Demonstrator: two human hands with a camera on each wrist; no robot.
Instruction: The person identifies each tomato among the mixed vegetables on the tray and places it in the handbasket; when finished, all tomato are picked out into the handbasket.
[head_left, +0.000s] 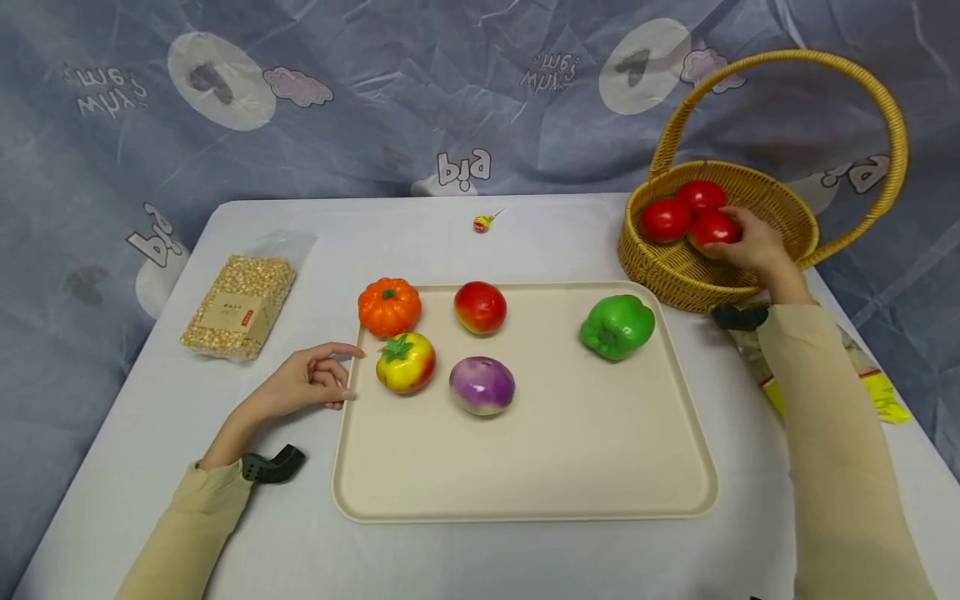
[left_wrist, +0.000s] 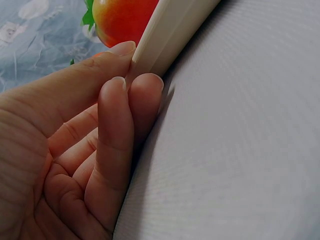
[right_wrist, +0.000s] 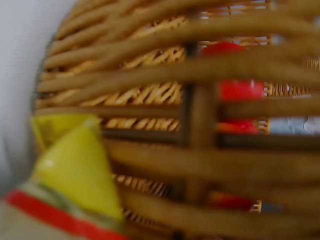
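My right hand [head_left: 753, 246] reaches into the wicker basket [head_left: 675, 279] and grips a glossy red round fruit [head_left: 712, 229], possibly a tomato. Two similar red fruits [head_left: 665, 220] lie against it. In the right wrist view, blurred basket weave [right_wrist: 140, 75] hides the hand. My left hand [head_left: 311, 383] holds the left rim of the beige tray [head_left: 525, 475], thumb and fingertips meeting the edge in the left wrist view. On the tray sit a small orange pumpkin [head_left: 389, 307], a yellow-red fruit with green leaves [head_left: 406, 363], a red-orange fruit [head_left: 480, 307], a purple round eggplant [head_left: 482, 386] and a green bell pepper [head_left: 617, 327].
A bag of yellow kernels [head_left: 243, 304] lies on the left of the white-covered table [head_left: 360, 242]. At the back is a wrapped lollipop [head_left: 482, 223]. A yellow-ended packet [head_left: 885, 396] lies partly under the right sleeve. The basket's tall handle [head_left: 892, 125] arches up on the right.
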